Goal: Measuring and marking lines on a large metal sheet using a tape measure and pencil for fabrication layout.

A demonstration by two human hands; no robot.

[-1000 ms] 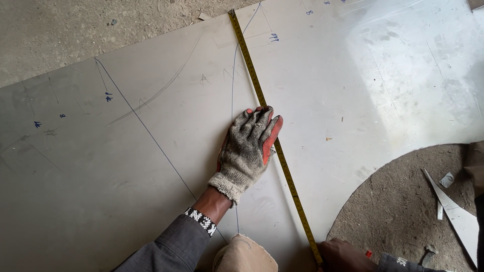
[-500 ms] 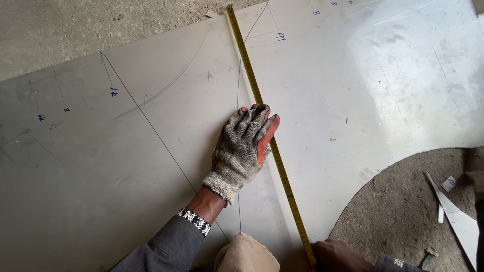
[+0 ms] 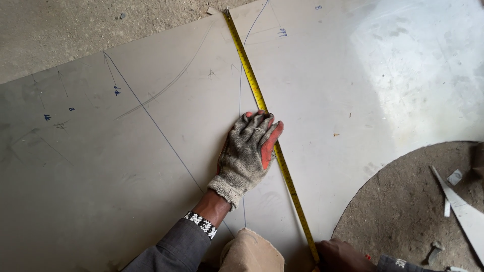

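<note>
My gloved left hand (image 3: 249, 151) lies flat, fingers beside the long yellow steel measuring tape (image 3: 262, 108); my bare right hand (image 3: 343, 254) pinches its near end

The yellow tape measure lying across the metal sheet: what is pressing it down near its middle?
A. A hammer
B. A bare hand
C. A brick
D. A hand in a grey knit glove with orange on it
D: the left hand, in a grey knit glove with orange on the fingers, lies flat on the metal sheet with its fingers against the yellow tape measure.
</note>
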